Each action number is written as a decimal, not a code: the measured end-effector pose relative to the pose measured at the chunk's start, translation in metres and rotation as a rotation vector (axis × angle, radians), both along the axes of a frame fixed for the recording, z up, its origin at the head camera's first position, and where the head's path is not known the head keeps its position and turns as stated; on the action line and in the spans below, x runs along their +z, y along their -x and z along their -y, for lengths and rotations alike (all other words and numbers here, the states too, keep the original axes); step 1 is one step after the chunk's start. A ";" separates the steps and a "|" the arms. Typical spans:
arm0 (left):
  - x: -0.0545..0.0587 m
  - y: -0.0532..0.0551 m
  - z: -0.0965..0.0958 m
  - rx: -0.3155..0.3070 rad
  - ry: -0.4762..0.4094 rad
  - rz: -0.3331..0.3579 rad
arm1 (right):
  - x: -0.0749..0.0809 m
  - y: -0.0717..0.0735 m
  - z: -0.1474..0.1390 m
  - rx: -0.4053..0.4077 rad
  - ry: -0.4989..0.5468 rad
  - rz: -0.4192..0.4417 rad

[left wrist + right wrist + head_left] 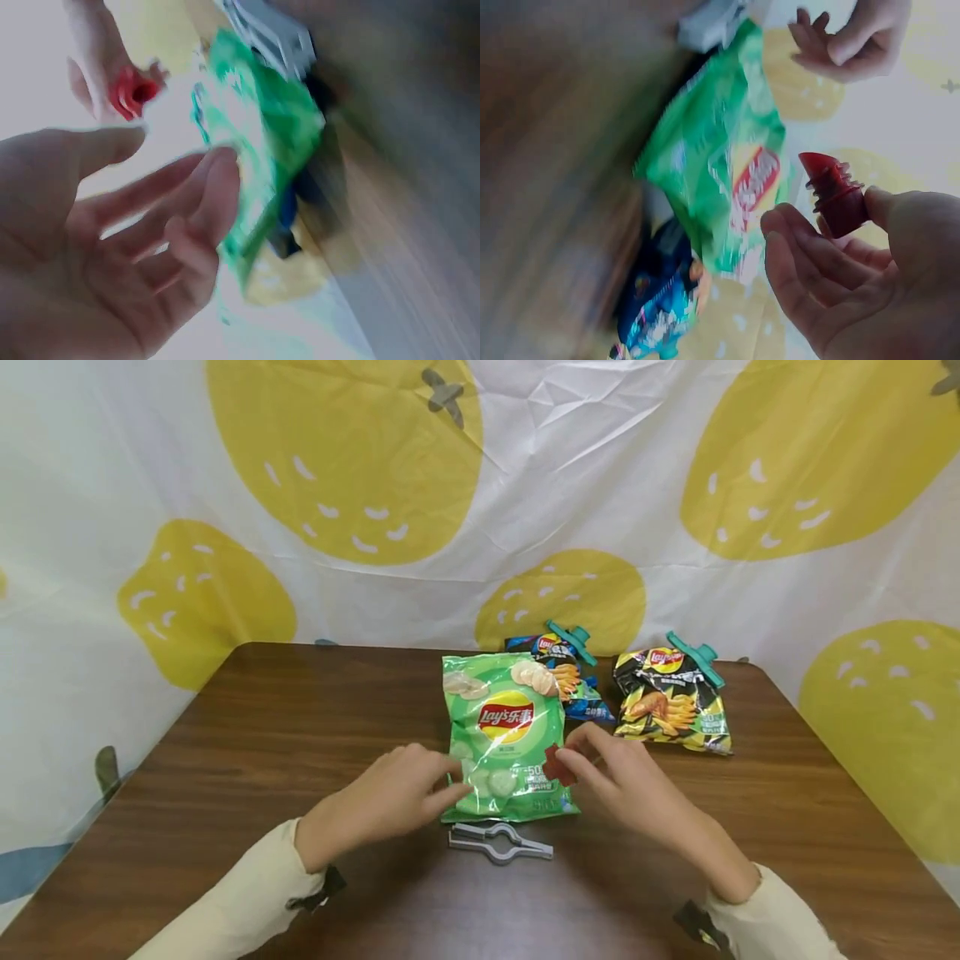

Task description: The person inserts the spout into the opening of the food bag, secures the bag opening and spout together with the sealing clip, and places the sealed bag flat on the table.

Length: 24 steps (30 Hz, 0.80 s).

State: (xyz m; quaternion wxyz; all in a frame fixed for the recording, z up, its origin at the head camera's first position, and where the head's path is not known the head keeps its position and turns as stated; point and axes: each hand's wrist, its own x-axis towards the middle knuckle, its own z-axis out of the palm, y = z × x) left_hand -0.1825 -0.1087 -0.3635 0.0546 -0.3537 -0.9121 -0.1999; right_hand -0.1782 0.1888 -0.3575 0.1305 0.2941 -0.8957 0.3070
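A green Lay's chip bag (505,735) lies face up on the table, its logo facing me. My right hand (630,777) pinches a small red threaded spout (836,196) between thumb and fingers, over the bag's right edge; its slanted tip shows in the right wrist view. My left hand (390,793) hovers at the bag's lower left, fingers loosely bent, with nothing in it. Whether its fingertips touch the bag I cannot tell. Just below the bag's near edge lies a grey bag clip (501,845), its two arms bulging at the middle.
Behind the green bag lies a blue Lay's bag (592,703) with a teal spout clip (573,641) on its top. To its right is a black and yellow Lay's bag (667,710) with another teal clip (697,658). A lemon-printed cloth (360,602) hangs behind the brown table (247,743).
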 end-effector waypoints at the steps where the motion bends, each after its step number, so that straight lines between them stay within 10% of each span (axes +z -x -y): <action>1: 0.002 0.009 0.000 0.045 -0.040 -0.017 | 0.003 0.004 -0.002 -0.031 -0.003 -0.001; 4: 0.005 0.039 -0.001 0.219 -0.162 -0.021 | 0.013 0.019 -0.006 -0.120 -0.022 0.042; 8: 0.003 0.069 -0.004 0.349 -0.316 0.154 | 0.018 0.042 -0.006 -0.179 -0.019 0.169; 14: -0.004 0.083 -0.010 0.244 -0.553 0.310 | 0.011 0.064 0.001 -0.153 0.105 0.377; 24: 0.019 0.079 0.002 0.215 -0.727 0.149 | 0.019 0.064 0.004 -0.061 0.298 0.365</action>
